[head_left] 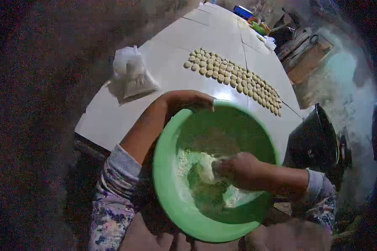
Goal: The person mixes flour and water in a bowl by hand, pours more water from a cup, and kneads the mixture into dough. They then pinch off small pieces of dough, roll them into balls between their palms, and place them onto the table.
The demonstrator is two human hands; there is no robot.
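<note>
A large green plastic basin is tilted toward me at the near edge of the table. My left hand curls over its far rim and grips it, with the fingertips partly hidden. Inside the basin, my right hand is closed and slightly blurred, with its fingers on a pale lump of dough. White flour clings to the basin's inner wall and bottom around the dough.
Rows of small dough pieces lie on the white tiled table. A clear plastic bag stands at the left. At right is a black bucket; a blue box sits at the far edge.
</note>
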